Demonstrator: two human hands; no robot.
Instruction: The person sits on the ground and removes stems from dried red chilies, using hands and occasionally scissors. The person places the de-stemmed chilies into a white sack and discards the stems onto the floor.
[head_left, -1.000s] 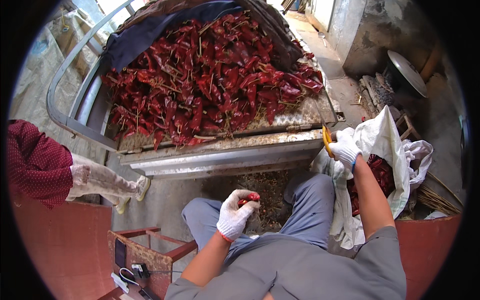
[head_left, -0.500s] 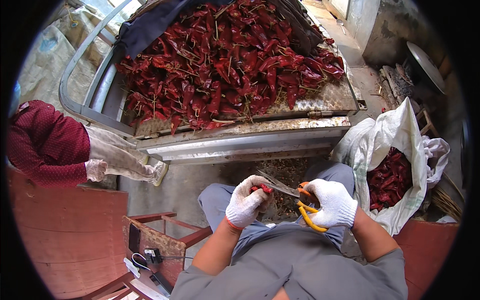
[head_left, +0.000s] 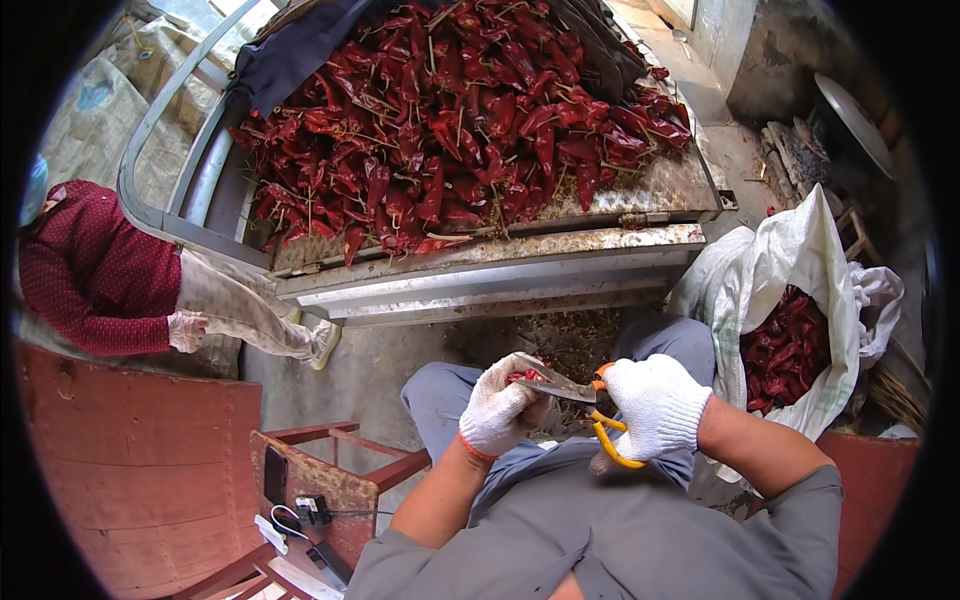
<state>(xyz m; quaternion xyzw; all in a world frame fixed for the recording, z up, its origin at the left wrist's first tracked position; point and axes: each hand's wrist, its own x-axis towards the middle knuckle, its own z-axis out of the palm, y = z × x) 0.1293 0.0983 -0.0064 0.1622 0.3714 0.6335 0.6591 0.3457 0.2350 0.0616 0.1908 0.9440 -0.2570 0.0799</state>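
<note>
My left hand (head_left: 502, 405), in a white knit glove, is closed on a red chili pepper (head_left: 524, 376); only part of the pepper shows between the fingers. My right hand (head_left: 655, 408), gloved too, grips a pair of scissors (head_left: 570, 390) with orange and yellow handles. The metal blades reach left to the pepper, close together against it; whether they cut into it is too small to tell. Both hands are above my lap. Beyond them a large heap of dried red chili peppers (head_left: 440, 130) lies on a metal truck bed (head_left: 500, 248).
A white woven sack (head_left: 715, 290) of peppers stands at my right. At left, a wooden stool (head_left: 345, 490) bears a phone (head_left: 275, 475) and a charger. A person in a dotted red top (head_left: 100, 270) is at far left. Plant scraps (head_left: 560, 345) litter the floor.
The scissors' blades have closed from wide apart to nearly together at the pepper. My right hand has tightened on the handles. The person at left has shifted slightly.
</note>
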